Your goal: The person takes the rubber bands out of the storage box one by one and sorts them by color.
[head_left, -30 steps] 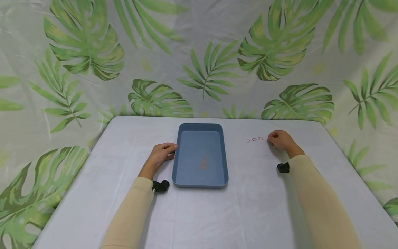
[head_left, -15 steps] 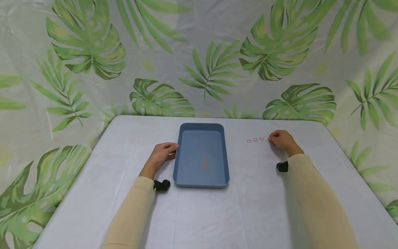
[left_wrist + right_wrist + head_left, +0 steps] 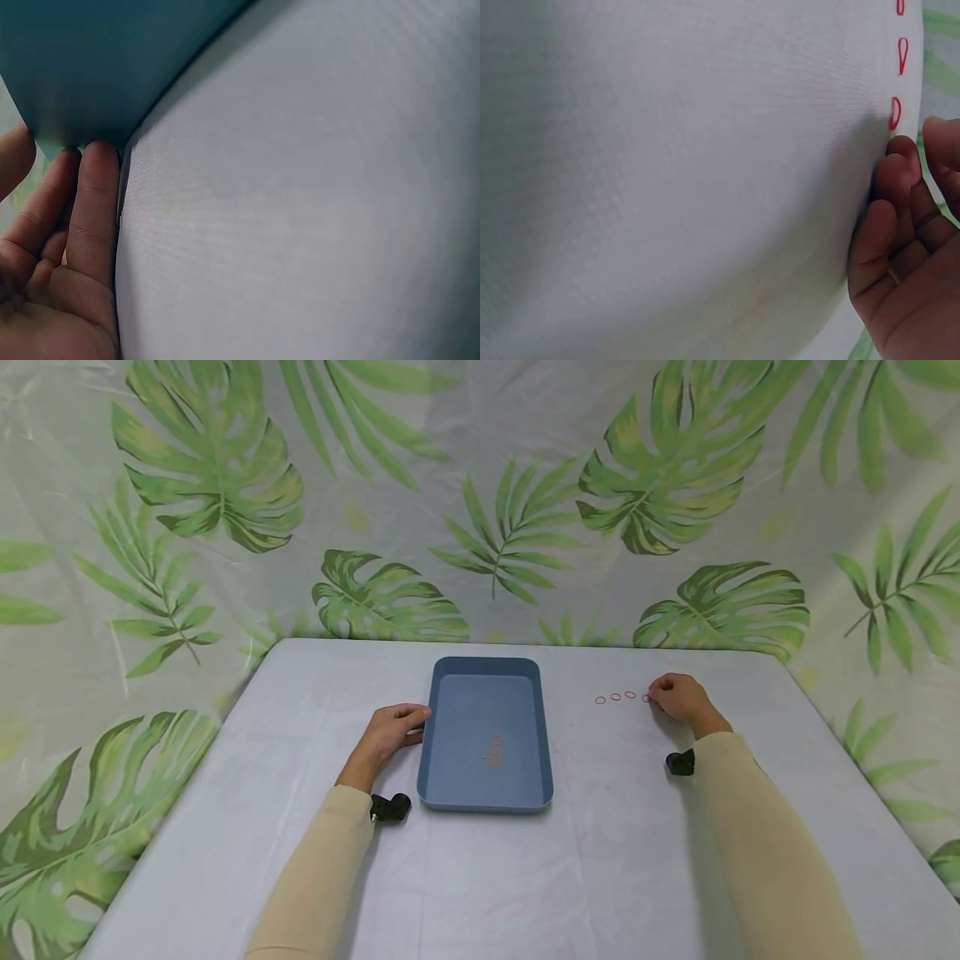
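Note:
Several small red loops, like rubber bands (image 3: 616, 697), lie in a row on the white table to the right of a blue tray (image 3: 546, 760). At the row's right end is my right hand (image 3: 681, 700); its fingertips are beside the rightmost rubber band (image 3: 647, 698). In the right wrist view, the thumb stands a little apart from the bent fingers (image 3: 896, 180), and no band shows between them. My left hand (image 3: 387, 731) rests at the tray's left side. In the left wrist view, its nearly straight fingers (image 3: 96, 202) touch the tray's outer wall (image 3: 112, 67).
A white cloth covers the table (image 3: 480, 885). Behind it hangs a leaf-patterned curtain (image 3: 517, 510). Gold lettering (image 3: 492, 752) marks the tray floor. Each wrist carries a small black camera, the left one (image 3: 390, 807) close to the tray's near left corner.
The rightmost rubber band now shows beside my right fingertips, where half a second ago it was hidden. My right hand has barely shifted. The left hand and the tray keep their places.

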`<state>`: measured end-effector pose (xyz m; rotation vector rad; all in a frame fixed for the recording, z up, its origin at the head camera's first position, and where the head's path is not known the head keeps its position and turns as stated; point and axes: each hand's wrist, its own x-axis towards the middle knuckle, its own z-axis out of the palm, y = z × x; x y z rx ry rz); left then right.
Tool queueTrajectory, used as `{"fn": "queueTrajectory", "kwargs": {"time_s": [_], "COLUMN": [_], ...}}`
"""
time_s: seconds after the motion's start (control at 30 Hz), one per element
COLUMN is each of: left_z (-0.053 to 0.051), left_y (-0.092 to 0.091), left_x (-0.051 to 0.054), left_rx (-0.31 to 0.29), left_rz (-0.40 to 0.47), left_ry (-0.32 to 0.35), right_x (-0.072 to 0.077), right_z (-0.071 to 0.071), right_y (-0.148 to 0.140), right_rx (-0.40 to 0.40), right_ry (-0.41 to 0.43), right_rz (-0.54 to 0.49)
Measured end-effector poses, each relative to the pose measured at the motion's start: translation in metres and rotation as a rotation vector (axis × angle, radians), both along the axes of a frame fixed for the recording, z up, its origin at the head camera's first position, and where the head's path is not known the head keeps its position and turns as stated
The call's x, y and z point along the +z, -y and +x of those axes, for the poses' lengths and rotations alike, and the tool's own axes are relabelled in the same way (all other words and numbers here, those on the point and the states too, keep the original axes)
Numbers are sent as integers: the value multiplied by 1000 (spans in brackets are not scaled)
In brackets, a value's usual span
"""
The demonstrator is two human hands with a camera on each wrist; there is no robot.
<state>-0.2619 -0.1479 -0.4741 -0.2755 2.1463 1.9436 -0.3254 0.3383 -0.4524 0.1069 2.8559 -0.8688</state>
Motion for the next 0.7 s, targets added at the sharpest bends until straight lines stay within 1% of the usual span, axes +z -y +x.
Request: {"fn": "queueTrajectory", "kwargs": {"time_s": [0.23, 0.37, 0.5, 0.7], "left_z": [1, 1, 2, 2], "left_y": [0, -1, -1, -1], "left_x": [-1, 0, 1, 2], "left_rx": [-3, -2, -1, -3], "left_rz": [-2, -8, -10, -9], "left_ry": [-2, 0, 2, 5], "right_x": [5, 8, 14, 28], "right_z": [1, 0, -1, -2], "right_y": [2, 6, 16, 38], "right_rx": [-37, -31, 10, 123], "right_ry": [59, 75, 57, 20], "right_rz": [-36, -78, -111, -141]}}
